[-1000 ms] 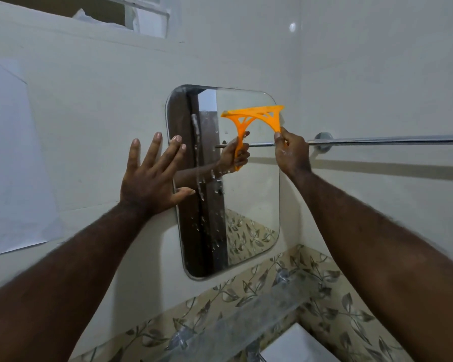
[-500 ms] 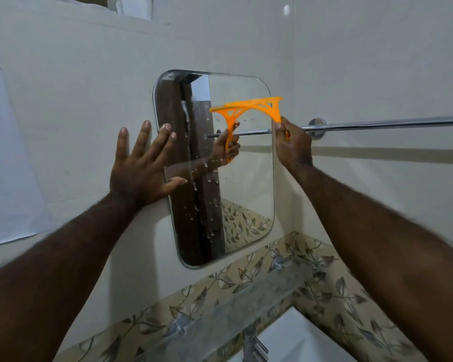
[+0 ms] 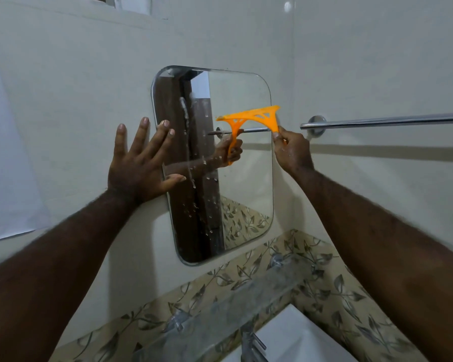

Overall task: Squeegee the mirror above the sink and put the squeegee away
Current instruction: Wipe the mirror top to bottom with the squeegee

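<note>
A rounded rectangular mirror [image 3: 243, 184] hangs on the white wall, with water drops and a streak down its left half. My right hand [image 3: 292, 151] is closed on the handle of an orange squeegee [image 3: 259, 116], whose blade lies across the mirror's right half at about mid-height. My left hand [image 3: 139, 165] is spread flat against the wall, fingertips and thumb overlapping the mirror's left edge. The squeegee and my right hand are reflected in the glass.
A chrome towel rail [image 3: 382, 121] runs along the right wall beside the mirror. Below the mirror a glass shelf [image 3: 220, 307] crosses leaf-patterned tiles. A tap [image 3: 250, 343] and a white sink [image 3: 298, 338] are at the bottom. A white sheet [image 3: 8, 165] hangs at left.
The squeegee has slid down the mirror's right half from near the top to about mid-height. My left hand has stayed pressed at the mirror's left edge.
</note>
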